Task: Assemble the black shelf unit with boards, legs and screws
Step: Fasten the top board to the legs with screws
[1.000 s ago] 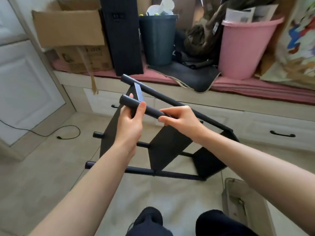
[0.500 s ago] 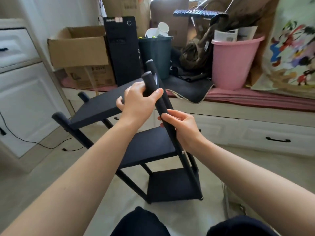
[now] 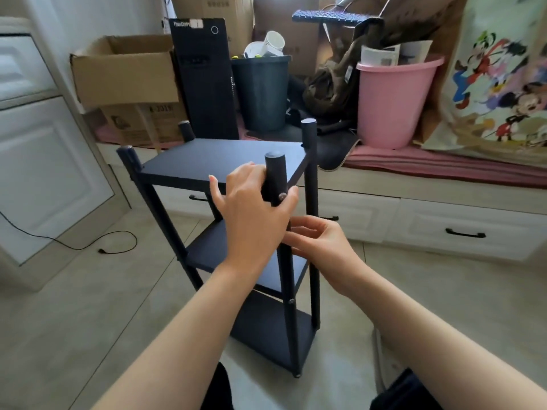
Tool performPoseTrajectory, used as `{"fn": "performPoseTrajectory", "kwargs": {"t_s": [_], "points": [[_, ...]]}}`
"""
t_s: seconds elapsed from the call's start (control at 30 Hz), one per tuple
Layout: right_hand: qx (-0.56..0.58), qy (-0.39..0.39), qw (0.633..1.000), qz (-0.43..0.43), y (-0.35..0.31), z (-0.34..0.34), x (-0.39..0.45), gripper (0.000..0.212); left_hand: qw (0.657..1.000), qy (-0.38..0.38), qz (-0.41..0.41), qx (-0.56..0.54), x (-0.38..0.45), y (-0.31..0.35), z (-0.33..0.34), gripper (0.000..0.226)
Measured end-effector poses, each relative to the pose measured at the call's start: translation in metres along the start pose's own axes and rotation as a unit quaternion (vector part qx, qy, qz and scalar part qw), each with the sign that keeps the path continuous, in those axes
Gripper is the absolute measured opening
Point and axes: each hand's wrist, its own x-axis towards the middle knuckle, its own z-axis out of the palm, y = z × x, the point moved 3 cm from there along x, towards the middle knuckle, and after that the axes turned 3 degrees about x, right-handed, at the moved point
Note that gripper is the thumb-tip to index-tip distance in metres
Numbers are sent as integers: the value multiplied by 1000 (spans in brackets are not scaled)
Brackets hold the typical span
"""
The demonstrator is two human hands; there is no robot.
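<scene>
Standing the shelf (image 3: pixel 225 161) upright on the floor, I have my left hand (image 3: pixel 254 211) clamped round the near leg (image 3: pixel 276 176); right hand (image 3: pixel 319 244) loosely curled against it lower down, gripping nothing. Next, I judge: checking screws.

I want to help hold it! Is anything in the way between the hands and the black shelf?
No. The left hand already grips the near leg of the black shelf, and the right hand touches that leg just below.

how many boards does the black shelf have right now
3: top board behind the left hand, middle board partly hidden by that arm, bottom board near the floor.
</scene>
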Motion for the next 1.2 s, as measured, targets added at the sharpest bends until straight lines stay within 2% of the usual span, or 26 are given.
{"fn": "performPoseTrajectory", "kwargs": {"t_s": [0.1,0.23,0.3,0.4,0.5,0.57,0.67,0.73,0.8,1.1,1.2], "points": [[-57,9,998,5,-9,-24,-2,18,1000,10,-5,-4,-8,-5,-3,15],[-111,154,982,12,-8,-59,4,15,999,3,-16,-32,-10,-13,-11,19],[-167,185,968,13,-6,-63,9,23,999,-10,-10,-37,-12,-13,-14,20],[-206,155,966,-4,-4,-56,15,41,998,-28,1,-49,-17,-15,-19,20],[-199,117,973,-27,-2,-47,20,45,997,-52,15,-60,-20,-18,-23,18],[-177,118,977,-30,-2,-44,24,38,995,-68,24,-73,-21,-18,-25,17],[-139,142,980,-20,-3,-45,26,16,991,-94,40,-85,-20,-16,-26,24],[-122,150,981,-19,-2,-47,25,11,988,-111,49,-98,-17,-18,-27,26],[-118,155,981,-22,-2,-48,23,9,984,-124,56,-112,-12,-23,-28,24],[-112,163,980,-20,-9,-46,9,9,969,-197,57,-140,5,-41,-36,43],[-115,166,979,-17,-14,-44,1,12,970,-191,50,-140,6,-51,-41,46]]}}
